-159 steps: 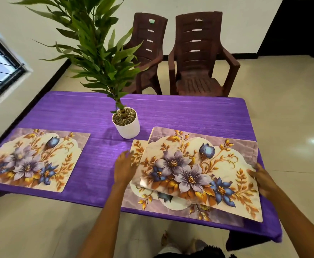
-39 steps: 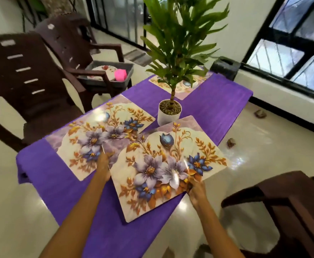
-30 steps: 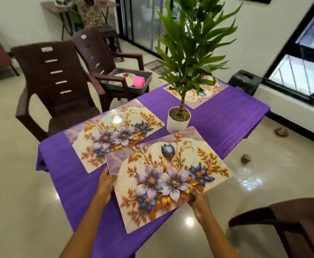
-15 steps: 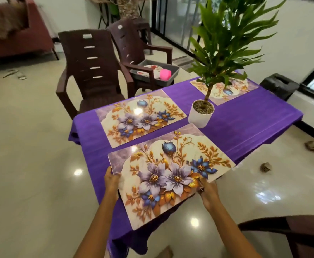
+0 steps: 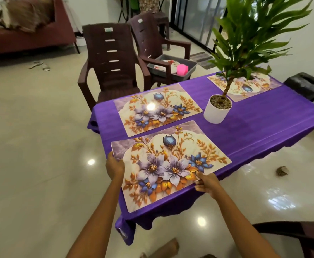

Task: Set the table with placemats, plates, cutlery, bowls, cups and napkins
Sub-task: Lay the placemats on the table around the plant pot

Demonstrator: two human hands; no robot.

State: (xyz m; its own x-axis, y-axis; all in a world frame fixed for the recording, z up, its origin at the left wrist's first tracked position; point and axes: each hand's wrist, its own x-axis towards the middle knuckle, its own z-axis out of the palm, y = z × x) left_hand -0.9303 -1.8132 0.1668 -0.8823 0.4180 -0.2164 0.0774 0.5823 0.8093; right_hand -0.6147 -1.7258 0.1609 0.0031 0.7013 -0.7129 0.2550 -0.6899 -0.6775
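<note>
Right now I see both hands on the nearest placemat (image 5: 171, 162), which lies flat on the bench (image 5: 264, 127) at the corner closest to me, on the near side of the potted plant (image 5: 217, 110). My left hand (image 5: 115, 167) grasps the mat's left short edge, fingers curled over it. My right hand (image 5: 206, 183) pinches the mat's near long edge, thumb on top of the printed flowers and fingers tucked under, where the mat reaches the rim of the purple cloth (image 5: 254, 138).

A second placemat (image 5: 158, 108) lies just beyond the first, to the left of the plant's white pot, the two mats close but apart with a strip of cloth between them. A third placemat (image 5: 245, 88) sits behind the plant, partly hidden by its stem and leaves.

Further left of the plant, past the bench edge, stand two brown plastic chairs. The nearer chair (image 5: 111, 62) faces the second mat. The farther chair (image 5: 152, 40) carries a grey tub (image 5: 171, 68) on its seat, holding white plates (image 5: 168, 65) and a pink cup (image 5: 182, 69). A dark red sofa (image 5: 27, 38) stands at the far left of the room, and the arm of another brown chair (image 5: 292, 233) shows to the lower right of the plant.
</note>
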